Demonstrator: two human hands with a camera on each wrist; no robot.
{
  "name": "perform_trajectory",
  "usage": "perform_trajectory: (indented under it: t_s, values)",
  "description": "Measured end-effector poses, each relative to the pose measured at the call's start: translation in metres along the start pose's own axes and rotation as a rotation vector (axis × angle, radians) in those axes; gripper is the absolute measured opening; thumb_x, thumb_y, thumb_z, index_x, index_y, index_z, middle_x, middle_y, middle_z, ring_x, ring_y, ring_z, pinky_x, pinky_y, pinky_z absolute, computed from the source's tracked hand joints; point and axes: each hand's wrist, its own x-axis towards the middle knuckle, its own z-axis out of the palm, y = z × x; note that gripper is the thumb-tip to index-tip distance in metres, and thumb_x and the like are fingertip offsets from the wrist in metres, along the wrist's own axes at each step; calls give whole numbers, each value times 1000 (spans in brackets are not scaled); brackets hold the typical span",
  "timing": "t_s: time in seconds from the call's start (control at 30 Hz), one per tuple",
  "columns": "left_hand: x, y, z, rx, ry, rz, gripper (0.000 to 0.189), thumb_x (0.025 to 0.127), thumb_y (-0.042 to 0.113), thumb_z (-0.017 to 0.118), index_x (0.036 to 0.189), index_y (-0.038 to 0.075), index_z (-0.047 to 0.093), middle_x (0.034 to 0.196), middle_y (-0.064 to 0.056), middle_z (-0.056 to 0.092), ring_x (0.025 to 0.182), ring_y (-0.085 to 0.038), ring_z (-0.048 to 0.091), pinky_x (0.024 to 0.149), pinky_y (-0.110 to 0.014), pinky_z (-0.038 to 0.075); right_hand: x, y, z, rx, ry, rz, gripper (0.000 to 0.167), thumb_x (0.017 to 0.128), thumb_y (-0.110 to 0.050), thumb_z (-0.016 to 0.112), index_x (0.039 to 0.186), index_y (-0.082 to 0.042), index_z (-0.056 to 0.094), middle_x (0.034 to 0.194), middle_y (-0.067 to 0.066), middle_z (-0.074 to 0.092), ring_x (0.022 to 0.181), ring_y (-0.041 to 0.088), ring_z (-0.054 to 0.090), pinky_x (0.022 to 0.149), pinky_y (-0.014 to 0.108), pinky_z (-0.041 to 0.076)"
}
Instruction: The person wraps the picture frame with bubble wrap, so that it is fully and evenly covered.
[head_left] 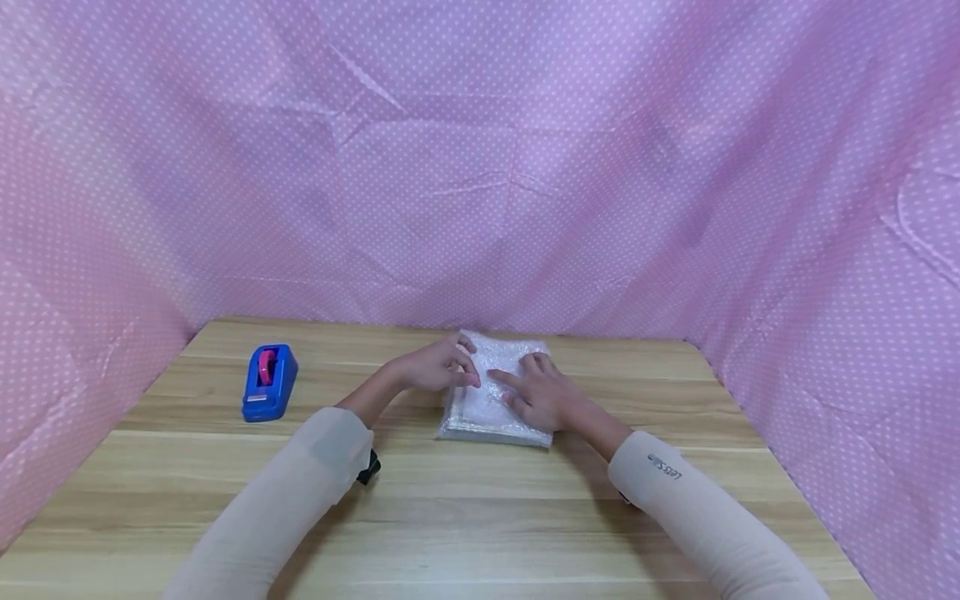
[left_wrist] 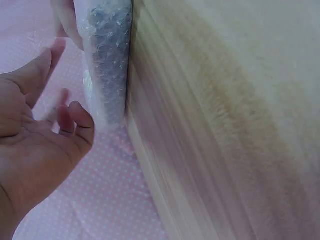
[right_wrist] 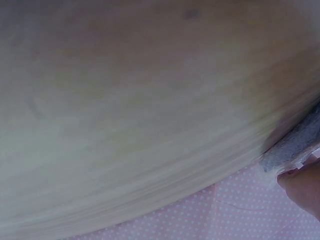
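A flat package in clear bubble wrap lies near the far edge of the table; its wrapped side also shows in the left wrist view. My right hand rests on top of it with fingers spread, pressing the wrap. Over the package's left side is my left hand, its fingers loosely bent. From the left wrist view, the left palm stands beside the wrap and nothing shows in the fingers. The right wrist view catches only part of the right hand against the package's edge.
A blue tape dispenser with a pink roll stands on the left of the wooden table. Pink dotted cloth hangs behind the table and along both sides.
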Motion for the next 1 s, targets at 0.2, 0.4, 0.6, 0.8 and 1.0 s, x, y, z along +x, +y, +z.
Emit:
perform_trajectory:
  t_s: [0.2,0.4,0.6,0.8,1.0]
  values:
    - [2,3,3,29,24,16,21,102,25,65,103,10,79,159,-17,37,142,-39,38,109,-61,40,0,1,0,-1,2,-11,51,109,-49,33,159,-39,36,137,23,46,136,46,32,113,64,32]
    - [5,2,12,21,5,-47,22,102,30,64,106,15,79,154,-15,42,140,-40,36,109,-60,39,0,1,1,15,35,-47,51,108,-45,37,158,-33,41,131,23,49,128,43,38,114,63,28]
    - [8,-3,16,37,-40,-87,20,105,24,59,99,24,78,158,-7,43,139,-40,41,113,-61,35,-1,0,0,5,26,-43,51,108,-44,36,158,-32,40,133,24,49,129,43,38,115,62,27]
    - [8,-3,15,44,-94,-74,21,105,23,57,99,23,77,161,-6,41,149,-37,33,122,-65,8,-1,-1,-2,-25,14,-45,53,108,-43,36,160,-33,35,132,24,49,129,43,38,117,60,24]
    - [5,-3,12,-20,-134,-71,22,102,13,56,100,18,77,163,-10,37,148,-37,33,119,-63,18,-1,-1,-3,-26,16,-44,54,109,-45,35,161,-31,32,130,21,50,128,41,38,117,60,26]
